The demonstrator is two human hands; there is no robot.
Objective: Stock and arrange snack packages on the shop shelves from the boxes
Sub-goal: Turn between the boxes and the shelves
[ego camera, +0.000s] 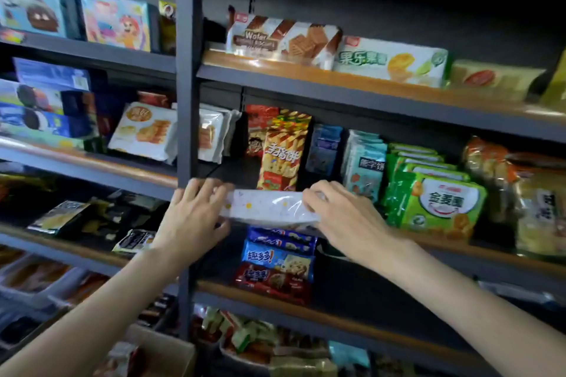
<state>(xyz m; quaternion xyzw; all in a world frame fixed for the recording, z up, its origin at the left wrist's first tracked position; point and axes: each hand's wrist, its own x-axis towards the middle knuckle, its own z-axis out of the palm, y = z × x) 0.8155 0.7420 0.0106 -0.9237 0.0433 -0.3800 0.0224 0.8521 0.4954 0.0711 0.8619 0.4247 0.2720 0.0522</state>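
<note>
A long white snack package (268, 206) with small coloured dots lies level at the front edge of the middle shelf (459, 249). My left hand (193, 217) grips its left end, thumb underneath and fingers over the top. My right hand (340, 214) grips its right end the same way. The package sits in front of a tall red-and-yellow biscuit bag (283, 153) and a gap on the shelf to the bag's left. Both ends of the package are hidden by my fingers.
A dark steel upright (186, 70) splits the shelving just left of the package. Green packs (435, 202) stand to the right, blue and red cookie bags (277, 263) below, wafer packs (283, 40) above. A cardboard box (165, 352) sits at bottom left.
</note>
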